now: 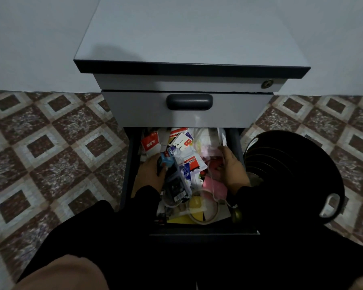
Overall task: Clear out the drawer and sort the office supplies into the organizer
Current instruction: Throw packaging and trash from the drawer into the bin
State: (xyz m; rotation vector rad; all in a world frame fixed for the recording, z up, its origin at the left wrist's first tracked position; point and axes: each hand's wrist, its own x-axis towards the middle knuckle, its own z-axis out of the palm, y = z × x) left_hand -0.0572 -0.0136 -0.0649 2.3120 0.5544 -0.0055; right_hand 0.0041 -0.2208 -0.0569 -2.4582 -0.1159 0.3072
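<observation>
Flanking the drawer's [132, 164] clutter [182, 170], both hands' fingers [155, 162].

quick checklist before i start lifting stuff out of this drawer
1. Open drawer pulled out far enough: ok.
2. Left hand in among the clutter: ok; firm hold on anything: cannot tell.
3. Right hand on the clear plastic bag: ok, touching its edge.
4. Black basin beside the drawer, ready for items: ok.
5. Organizer in view: not ok, none visible.
6. Upper drawer shut, out of the way: ok.
</observation>
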